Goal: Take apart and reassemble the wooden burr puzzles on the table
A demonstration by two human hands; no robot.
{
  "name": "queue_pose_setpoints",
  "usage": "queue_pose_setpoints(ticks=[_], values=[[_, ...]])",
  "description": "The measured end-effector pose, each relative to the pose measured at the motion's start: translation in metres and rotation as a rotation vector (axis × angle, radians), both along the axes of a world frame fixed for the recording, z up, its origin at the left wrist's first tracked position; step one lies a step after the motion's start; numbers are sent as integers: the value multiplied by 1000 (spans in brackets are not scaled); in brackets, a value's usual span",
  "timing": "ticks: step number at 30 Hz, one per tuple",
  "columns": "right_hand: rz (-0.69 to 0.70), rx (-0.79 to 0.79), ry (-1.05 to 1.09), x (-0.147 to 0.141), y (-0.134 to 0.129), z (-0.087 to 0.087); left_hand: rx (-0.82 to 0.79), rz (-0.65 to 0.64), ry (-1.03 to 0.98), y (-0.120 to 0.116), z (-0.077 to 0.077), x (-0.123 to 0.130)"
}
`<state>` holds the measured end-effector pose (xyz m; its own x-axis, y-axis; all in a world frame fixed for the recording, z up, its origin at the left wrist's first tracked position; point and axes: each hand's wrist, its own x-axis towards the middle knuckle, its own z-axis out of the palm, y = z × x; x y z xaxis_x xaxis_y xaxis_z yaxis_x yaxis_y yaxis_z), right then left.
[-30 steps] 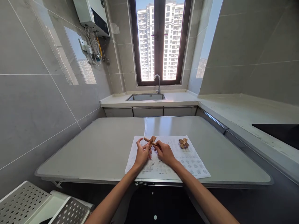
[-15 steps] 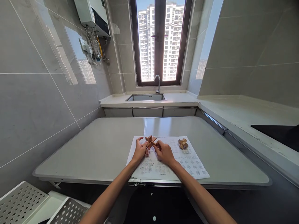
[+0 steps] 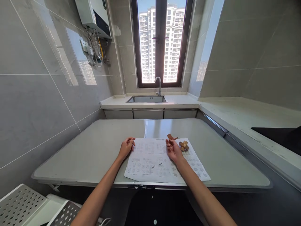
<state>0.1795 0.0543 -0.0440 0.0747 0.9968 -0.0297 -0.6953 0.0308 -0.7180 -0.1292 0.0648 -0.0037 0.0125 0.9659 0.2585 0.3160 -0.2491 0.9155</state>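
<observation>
My left hand [image 3: 127, 147] is at the left edge of a printed paper sheet [image 3: 143, 160], its fingers closed on the sheet's upper left side. The sheet lies flat, with rows of small diagrams and two dark handwritten marks. My right hand [image 3: 174, 150] is over the sheet's upper right part, palm turned partly up and fingers curled. A reddish-brown wooden burr puzzle [image 3: 172, 137] of crossed sticks shows just beyond those fingers, which partly hide it. Close by on the right, a second, lighter wooden burr puzzle [image 3: 183, 145] rests on the sheet.
The sheet lies on a pale folding table [image 3: 94, 150] with a centre seam. Beyond it are a counter with a sink [image 3: 147, 99] and a tap [image 3: 160, 85]. A counter [image 3: 235, 110] runs along the right. White perforated panels [image 3: 21, 204] stand at lower left.
Both hands have parted from the middle. My left hand moved left to the sheet's edge; my right hand and the reddish puzzle moved right. The sheet's lower left corner shifted slightly left.
</observation>
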Motion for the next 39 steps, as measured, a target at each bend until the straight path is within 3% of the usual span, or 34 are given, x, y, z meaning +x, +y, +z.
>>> queue_pose_setpoints(ticks=[7, 17, 22, 28, 39], values=[[42, 70, -242, -8, -8, 6, 22, 118, 160, 0, -3, -21], [19, 411, -1052, -38, -39, 4, 107, 36, 456, -14, -8, -12], [-20, 520, -1320, -38, -42, 3, 116, 29, 502, -16, -8, -12], [-53, 564, -1460, -37, -39, 1, 99, 33, 543, -14, -8, -13], [-102, 588, -1515, -35, -37, -2, 86, 49, 582, -13, -9, -13]])
